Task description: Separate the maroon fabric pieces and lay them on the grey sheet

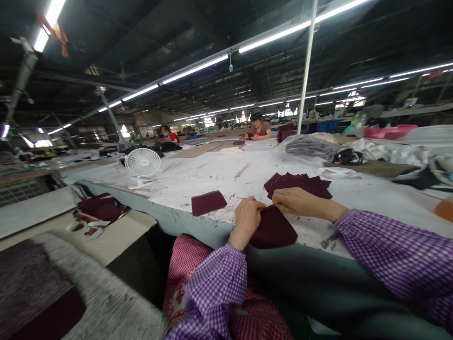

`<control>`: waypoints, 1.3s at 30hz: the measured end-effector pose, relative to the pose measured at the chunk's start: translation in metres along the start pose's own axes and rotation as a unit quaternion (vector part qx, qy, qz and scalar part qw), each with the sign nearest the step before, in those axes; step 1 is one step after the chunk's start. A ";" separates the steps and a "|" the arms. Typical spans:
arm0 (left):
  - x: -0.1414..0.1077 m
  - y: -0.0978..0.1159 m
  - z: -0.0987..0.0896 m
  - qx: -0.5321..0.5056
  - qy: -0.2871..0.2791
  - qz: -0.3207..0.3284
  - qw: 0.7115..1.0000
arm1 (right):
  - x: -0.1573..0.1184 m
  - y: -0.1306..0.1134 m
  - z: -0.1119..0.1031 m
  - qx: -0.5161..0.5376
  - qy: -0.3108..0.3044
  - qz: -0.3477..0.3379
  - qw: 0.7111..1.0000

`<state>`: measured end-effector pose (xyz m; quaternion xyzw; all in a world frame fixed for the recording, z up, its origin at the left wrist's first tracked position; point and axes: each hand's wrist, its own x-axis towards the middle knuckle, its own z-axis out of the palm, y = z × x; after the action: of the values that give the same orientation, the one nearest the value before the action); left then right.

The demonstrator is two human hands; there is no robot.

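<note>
I take the white fan (pixel 143 163) on the worktable (pixel 198 172) as my landmark. To its right and nearer to me, at the table's near edge, lies the maroon cloth piece (pixel 275 230) I am working on, its lower part reaching the rim. My left hand (pixel 245 219) grasps this piece by its upper left side, thumb and fingers pinched together. My right hand (pixel 295 200) comes in from the opposite side and pinches the top edge, its fingertips close beside those of the left; how firmly either one squeezes, I cannot tell. Both arms wear purple checked sleeves (pixel 392 252). Between the fan and my left hand a single maroon panel (pixel 208 203) lies flat, apart from the fingers. Farther right of the fan than that panel, just beyond my right hand, I see a stack of maroon pieces (pixel 299 184), spread so that their corners overlap in steps. On the near left of the fan, below the table's level, maroon scraps (pixel 101 208) sit on a cardboard surface (pixel 123 233). Well to the fan's right are a clear plastic bag (pixel 307 147) and a pink basin (pixel 389 131). Beyond the fan and to its right, a co-worker (pixel 261 130) leans on the tabletop, holding something dark.
</note>
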<state>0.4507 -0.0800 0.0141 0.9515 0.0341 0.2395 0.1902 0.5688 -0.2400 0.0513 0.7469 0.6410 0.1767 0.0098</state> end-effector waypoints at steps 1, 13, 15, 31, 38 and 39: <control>0.001 0.001 0.000 0.006 -0.001 0.001 1.000 | 0.000 0.000 0.001 -0.025 0.006 -0.018 1.000; -0.002 0.000 -0.002 0.064 -0.011 0.037 0.997 | -0.010 0.002 -0.003 -0.127 -0.017 -0.090 0.988; -0.002 0.001 -0.003 0.066 -0.020 0.029 0.997 | -0.010 -0.001 -0.009 -0.081 0.002 -0.032 0.996; -0.009 -0.036 -0.021 -0.001 -0.002 0.029 1.000 | -0.003 -0.029 -0.004 0.116 -0.029 0.024 0.993; -0.019 -0.047 -0.027 0.014 0.033 0.048 0.998 | 0.001 -0.030 -0.007 0.080 -0.063 -0.004 0.995; -0.020 -0.046 -0.028 0.023 0.033 0.055 0.998 | 0.003 -0.029 -0.007 0.074 -0.072 -0.005 0.995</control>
<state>0.4213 -0.0306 0.0100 0.9476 -0.0064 0.2797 0.1540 0.5392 -0.2336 0.0519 0.7528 0.6539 0.0747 0.0016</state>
